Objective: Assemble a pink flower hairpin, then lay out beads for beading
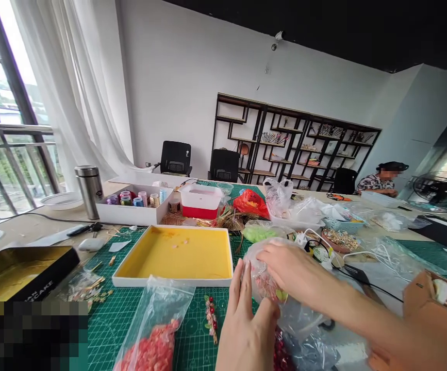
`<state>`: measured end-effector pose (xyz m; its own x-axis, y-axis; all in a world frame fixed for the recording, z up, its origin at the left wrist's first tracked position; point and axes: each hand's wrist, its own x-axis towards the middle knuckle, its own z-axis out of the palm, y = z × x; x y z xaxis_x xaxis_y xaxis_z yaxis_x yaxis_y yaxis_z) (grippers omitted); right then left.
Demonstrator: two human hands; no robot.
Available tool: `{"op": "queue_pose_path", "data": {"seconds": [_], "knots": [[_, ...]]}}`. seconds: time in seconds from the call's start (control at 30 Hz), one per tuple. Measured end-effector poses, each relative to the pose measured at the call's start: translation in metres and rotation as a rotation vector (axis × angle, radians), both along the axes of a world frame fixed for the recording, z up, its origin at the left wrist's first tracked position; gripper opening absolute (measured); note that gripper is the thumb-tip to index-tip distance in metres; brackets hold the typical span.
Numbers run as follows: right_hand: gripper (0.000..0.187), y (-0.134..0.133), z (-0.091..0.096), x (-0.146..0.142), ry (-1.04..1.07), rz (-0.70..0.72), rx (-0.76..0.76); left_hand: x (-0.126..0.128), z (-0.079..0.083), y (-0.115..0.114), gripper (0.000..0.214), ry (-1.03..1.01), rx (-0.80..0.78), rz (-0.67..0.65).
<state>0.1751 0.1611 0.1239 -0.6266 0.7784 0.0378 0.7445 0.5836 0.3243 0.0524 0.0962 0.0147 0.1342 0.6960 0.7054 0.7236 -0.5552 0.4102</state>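
Observation:
My left hand (pixel 248 319) is at the lower middle, its fingers stretched upward along the left side of a clear plastic bag (pixel 260 273). Its thumb stands apart from the fingers, and green mat shows in the gap. From the right, my right hand (pixel 293 270) reaches over the same bag with bent fingers closed on its upper part. Pinkish and yellow-green pieces show inside the bag. Left of my left hand lies a beaded hair clip (pixel 211 319) with red and pink beads. A zip bag of coral-pink pieces (pixel 151 345) lies farther left.
A white tray with a yellow bottom (pixel 184 252) lies ahead on the green cutting mat (pixel 194 319). Behind it are a box of thread spools (pixel 138 201) and a steel flask (pixel 89 190). White cables and a cardboard box (pixel 424 299) are right. A person (pixel 378 180) sits far right.

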Motion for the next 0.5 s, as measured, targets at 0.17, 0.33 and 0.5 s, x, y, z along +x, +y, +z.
{"op": "queue_pose_path", "data": {"seconds": [0.17, 0.33, 0.5], "knots": [[0.004, 0.03, -0.024, -0.013, -0.176, 0.088, -0.013, -0.001, 0.004, 0.001, 0.024, 0.031, -0.021, -0.039], [0.005, 0.045, -0.018, -0.005, -0.29, 0.122, -0.009, -0.012, 0.007, 0.006, 0.023, 0.033, -0.14, -0.043], [0.009, 0.054, -0.015, -0.002, -0.353, 0.104, -0.067, -0.012, 0.009, 0.011, 0.025, 0.036, -0.174, -0.029]]}}
